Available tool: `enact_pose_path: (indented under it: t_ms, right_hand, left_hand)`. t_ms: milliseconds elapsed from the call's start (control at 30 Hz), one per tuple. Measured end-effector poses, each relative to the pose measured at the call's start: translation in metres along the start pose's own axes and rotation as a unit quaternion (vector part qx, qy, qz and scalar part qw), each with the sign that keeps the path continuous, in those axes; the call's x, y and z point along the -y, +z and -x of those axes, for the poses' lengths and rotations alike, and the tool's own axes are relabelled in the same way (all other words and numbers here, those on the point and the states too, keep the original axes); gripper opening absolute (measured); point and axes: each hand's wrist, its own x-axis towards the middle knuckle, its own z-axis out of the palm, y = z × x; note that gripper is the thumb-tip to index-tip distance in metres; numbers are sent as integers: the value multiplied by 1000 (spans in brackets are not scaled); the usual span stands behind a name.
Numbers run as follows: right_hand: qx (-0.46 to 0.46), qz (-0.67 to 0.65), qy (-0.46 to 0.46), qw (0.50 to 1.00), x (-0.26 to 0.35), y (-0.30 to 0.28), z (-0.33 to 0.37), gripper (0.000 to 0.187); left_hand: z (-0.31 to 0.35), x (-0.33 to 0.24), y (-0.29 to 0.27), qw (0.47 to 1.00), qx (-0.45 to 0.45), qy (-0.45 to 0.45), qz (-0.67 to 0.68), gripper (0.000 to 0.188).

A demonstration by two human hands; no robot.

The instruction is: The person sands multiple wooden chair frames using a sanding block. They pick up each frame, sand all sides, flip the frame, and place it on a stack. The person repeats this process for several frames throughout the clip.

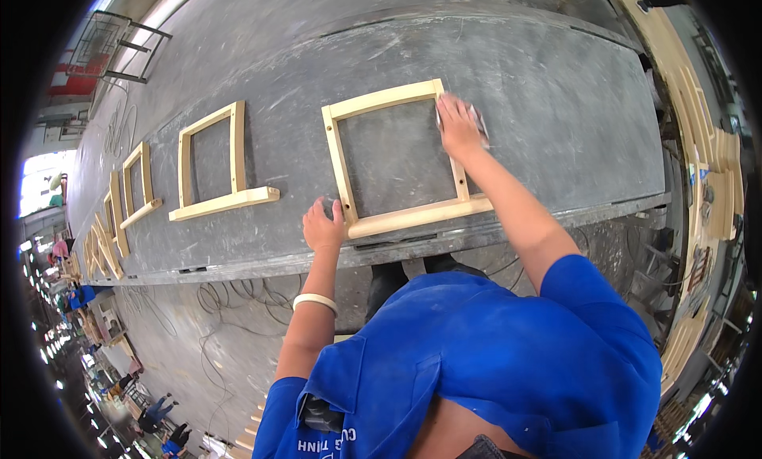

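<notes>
A pale wooden frame [385, 101] with four joined sides lies flat on the grey bench in front of me. Small dark holes show in its side rails. My right hand [460, 128] is closed over a crumpled whitish-grey sheet [479, 124], pressing it at the upper part of the frame's right rail. Whether the sheet is cloth or abrasive paper I cannot make out. By the frame's near left corner rests my left hand [323, 227], thumb and fingers apart and holding nothing, its thumb side against the wood.
Another wooden frame [235, 145] lies to the left, and several more [145, 173] continue along the long grey bench [571, 125]. Wooden boards [718, 189] are stacked at the right. Cables [230, 300] trail over the floor below the bench edge. People [155, 411] are far off at lower left.
</notes>
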Motion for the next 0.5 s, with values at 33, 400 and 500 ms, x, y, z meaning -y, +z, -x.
enact_pose_path:
  t_ms: [33, 400, 500]
  right_hand:
    - [-13, -1, -3, 1000, 0, 1, -25, 51]
    - [46, 2, 60, 997, 3, -8, -38, 55]
    - [43, 25, 60, 997, 2, -9, -60, 55]
  left_hand:
    - [1, 0, 0, 1000, -9, 7, 6, 49]
    - [1, 1, 3, 998, -59, 30, 15, 44]
    - [2, 1, 3, 997, -63, 31, 19, 43]
